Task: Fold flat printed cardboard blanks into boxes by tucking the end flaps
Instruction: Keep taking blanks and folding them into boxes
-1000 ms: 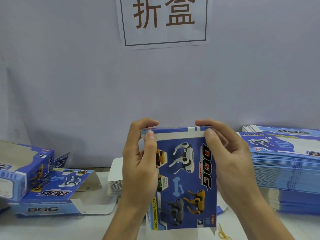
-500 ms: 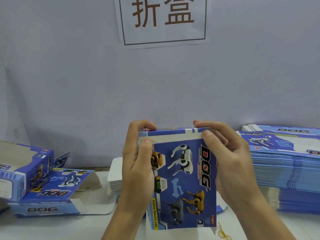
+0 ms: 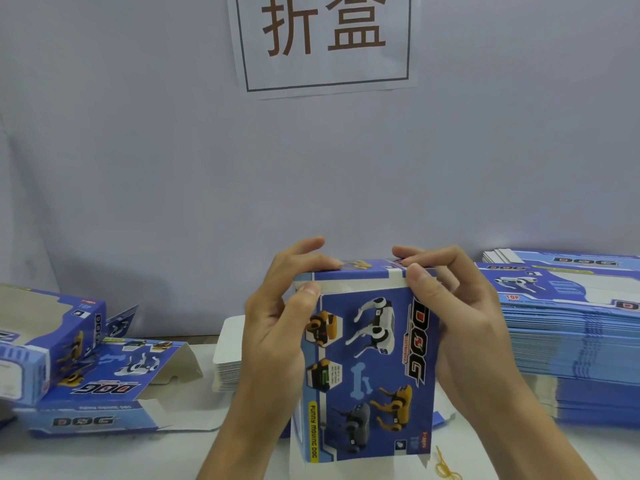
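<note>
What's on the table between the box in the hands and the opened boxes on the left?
A stack of white cards, partly hidden behind the left hand. Left of it, bare table reaches the opened boxes. Head view.

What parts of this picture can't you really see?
- Bottom end of the upright blue printed cardboard box, head view: cut off near the frame's lower edge.
- Box's back face: turned away.
- White card stack: partly behind the left hand.
- Tall stack of flat blue blanks: runs off the right edge, partly behind the right hand.
- Small print on the box: too blurry.
</note>
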`<state>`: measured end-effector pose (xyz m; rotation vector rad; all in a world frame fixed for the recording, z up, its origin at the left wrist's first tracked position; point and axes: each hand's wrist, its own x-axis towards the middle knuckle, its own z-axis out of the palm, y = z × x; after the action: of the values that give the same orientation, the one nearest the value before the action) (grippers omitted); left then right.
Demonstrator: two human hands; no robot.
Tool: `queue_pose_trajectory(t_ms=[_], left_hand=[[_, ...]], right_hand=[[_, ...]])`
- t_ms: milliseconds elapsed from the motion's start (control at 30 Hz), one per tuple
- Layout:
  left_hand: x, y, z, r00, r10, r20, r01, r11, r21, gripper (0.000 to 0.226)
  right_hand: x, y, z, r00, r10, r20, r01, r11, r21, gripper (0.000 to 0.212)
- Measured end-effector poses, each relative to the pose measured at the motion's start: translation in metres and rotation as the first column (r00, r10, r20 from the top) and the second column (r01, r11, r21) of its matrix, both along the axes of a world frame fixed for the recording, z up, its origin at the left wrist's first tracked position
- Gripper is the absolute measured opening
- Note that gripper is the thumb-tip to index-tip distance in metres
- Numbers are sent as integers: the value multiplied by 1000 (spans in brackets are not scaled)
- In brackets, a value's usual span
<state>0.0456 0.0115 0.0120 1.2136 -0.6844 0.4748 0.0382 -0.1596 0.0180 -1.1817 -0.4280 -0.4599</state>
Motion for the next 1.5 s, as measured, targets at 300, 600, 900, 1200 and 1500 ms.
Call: queue_pose_trajectory(t_ms=[300,600,900,1200,1500], left_hand=[[-6,-4,4,998,46,36,-49,995,84,25],[0,-2,4,987,102,123,-118,985,125,15],[2,0,1,986,116,120,-135,977,166,22],[-3,0,7,980,180,88,-196,954,226,26],[0,35,31,958,266,-110,-262,964,47,70]], right_hand=[[2,-5,-4,999,39,-35,-36,997,67,5],[0,-3,-2,999,16,48,-13,998,-66,10],[-1,0,-2,999,2,33,-1,999,-40,12],[0,-3,-4,999,-10,43,12,999,-47,20],[1,-13,-1,999,3,-44,-14,971,-240,80]])
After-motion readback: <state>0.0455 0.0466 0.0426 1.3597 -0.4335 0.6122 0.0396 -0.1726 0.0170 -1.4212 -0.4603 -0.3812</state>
